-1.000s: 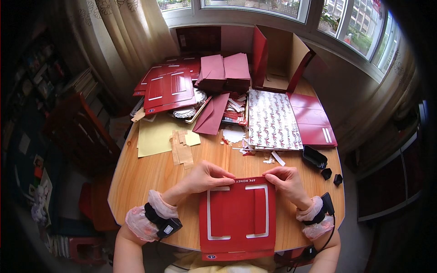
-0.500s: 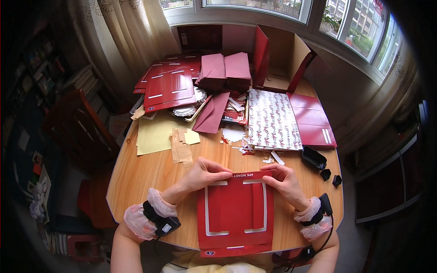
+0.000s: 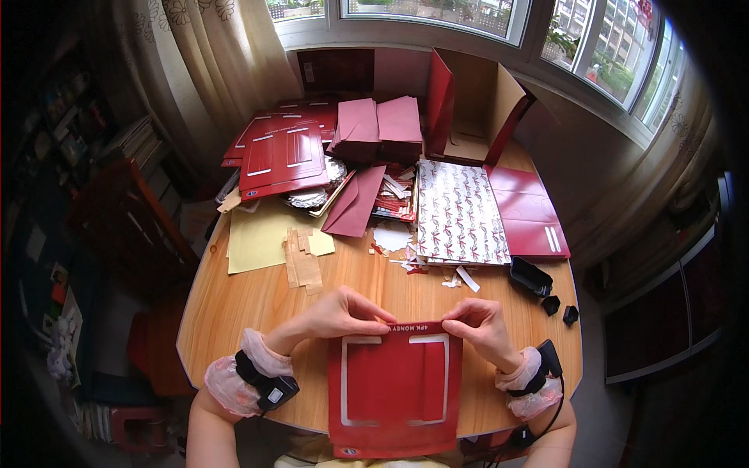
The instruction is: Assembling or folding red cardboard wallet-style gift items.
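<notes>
A red card sheet with white bracket-shaped strips along its sides hangs between my hands at the near edge of the table. My left hand pinches its far edge left of the middle. Toward the right end of that same edge, the thumb and fingers of my right hand are closed on it. The sheet's near end reaches past the table edge over my lap. Whether it is one layer or several, I cannot tell.
Red card sheets are piled at the back left, beside stacked pink envelopes. An open cardboard box stands behind a leaf-patterned sheet. Yellow paper, brown paper strips and a black tray lie around.
Both hands have drawn the red sheet nearer to me and a little left, its near end now lower over my lap. The whole view has shifted slightly.
</notes>
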{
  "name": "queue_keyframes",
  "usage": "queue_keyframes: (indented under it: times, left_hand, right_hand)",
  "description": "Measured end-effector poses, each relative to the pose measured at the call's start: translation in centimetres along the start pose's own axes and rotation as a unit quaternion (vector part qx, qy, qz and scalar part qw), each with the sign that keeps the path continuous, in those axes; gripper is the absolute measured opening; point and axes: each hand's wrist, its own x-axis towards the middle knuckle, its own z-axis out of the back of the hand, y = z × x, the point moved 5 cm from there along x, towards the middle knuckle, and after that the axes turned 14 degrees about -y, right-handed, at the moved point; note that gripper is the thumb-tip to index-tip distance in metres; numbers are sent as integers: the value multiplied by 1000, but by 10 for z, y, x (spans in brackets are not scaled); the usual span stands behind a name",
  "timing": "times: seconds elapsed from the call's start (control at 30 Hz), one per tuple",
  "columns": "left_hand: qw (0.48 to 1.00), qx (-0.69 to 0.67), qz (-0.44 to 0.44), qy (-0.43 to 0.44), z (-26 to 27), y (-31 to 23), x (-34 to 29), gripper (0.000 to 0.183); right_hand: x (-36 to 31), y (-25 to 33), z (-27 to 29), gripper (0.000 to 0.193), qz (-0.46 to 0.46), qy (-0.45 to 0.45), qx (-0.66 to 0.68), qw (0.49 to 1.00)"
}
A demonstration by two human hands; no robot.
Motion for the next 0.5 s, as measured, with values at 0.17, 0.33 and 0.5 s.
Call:
queue_keyframes:
  times: [0.17, 0.33, 0.5]
  left_hand:
    - [999, 12, -24, 32, -2, 10, 2, 21]
    - [996, 72, -49, -4, -6, 7, 1, 21]
    - [996, 50, -66, -29, -14, 10, 0, 20]
  right_hand:
    - [1, 0, -2, 6, -2, 3, -30, 1000]
    - [0, -6, -7, 6, -19, -7, -16, 1000]
    - [-2, -8, -16, 5, -25, -13, -28, 999]
